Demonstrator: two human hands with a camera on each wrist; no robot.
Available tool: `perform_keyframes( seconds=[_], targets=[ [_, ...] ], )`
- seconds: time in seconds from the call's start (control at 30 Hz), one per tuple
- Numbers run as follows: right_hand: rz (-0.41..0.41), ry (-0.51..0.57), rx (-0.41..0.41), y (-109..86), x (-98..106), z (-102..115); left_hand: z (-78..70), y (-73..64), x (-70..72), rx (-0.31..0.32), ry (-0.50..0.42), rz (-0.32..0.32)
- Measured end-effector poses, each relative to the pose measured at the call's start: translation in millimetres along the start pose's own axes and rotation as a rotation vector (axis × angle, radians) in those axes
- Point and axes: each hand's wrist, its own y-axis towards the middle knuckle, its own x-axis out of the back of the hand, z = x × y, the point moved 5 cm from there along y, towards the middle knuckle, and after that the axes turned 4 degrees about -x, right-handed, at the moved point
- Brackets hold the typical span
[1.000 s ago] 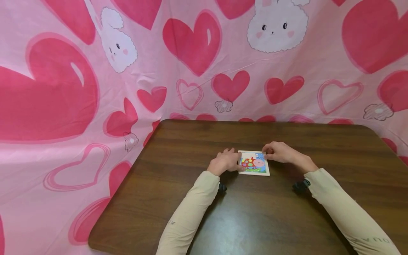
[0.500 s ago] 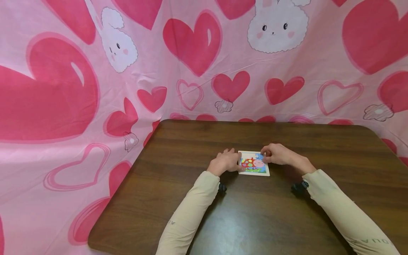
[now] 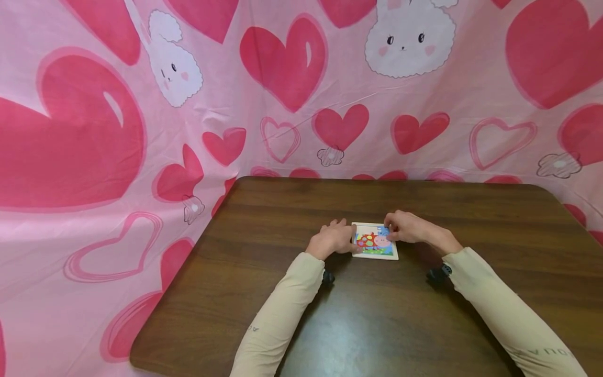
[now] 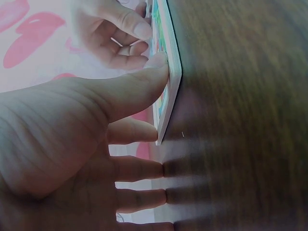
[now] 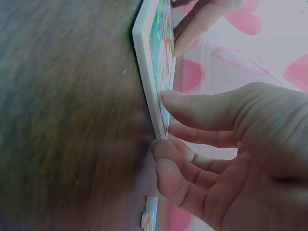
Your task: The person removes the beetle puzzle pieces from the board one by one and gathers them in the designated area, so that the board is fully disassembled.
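A small jigsaw puzzle [image 3: 374, 249] in a pale frame lies flat on the table, with a red spotted ladybug picture and a bare cream patch at its upper left. My left hand [image 3: 333, 238] steadies its left side. In the left wrist view the thumb [image 4: 156, 62] presses on the frame while the other fingers reach out straight to the tabletop. At the upper right corner my right hand [image 3: 409, 227] works with curled fingers. It seems to pinch a blue puzzle piece against the board, mostly hidden by the thumb [image 5: 175, 98] and fingers.
A loose puzzle piece [image 5: 150, 214] lies on the table beyond the right hand in the right wrist view. The brown wooden table [image 3: 282, 209] has a rounded far edge. Behind it hangs a pink heart-patterned cloth [image 3: 301, 136].
My right hand has shifted slightly left along the puzzle's upper right part, with its fingers drawn closer in. The left hand and the frame have stayed in place.
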Motion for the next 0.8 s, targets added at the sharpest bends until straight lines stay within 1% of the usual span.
perform_keyframes(
  seconds=[0.27,0.37,0.6,0.8],
  targets=[
    [0.004,0.008,-0.019,0.6,1.1,0.9,-0.4,-0.3,0.8,-0.001,0.007,-0.003],
    [-0.003,0.007,-0.015,1.2,1.5,0.7,-0.5,-0.4,0.7,0.000,0.014,-0.004],
    [-0.044,-0.018,0.010,3.7,3.0,1.9,-0.5,-1.1,1.1,0.008,0.006,-0.004],
    [-0.085,-0.035,0.022,3.4,4.1,3.1,-1.3,-0.2,0.6,0.003,0.005,-0.005]
  ],
)
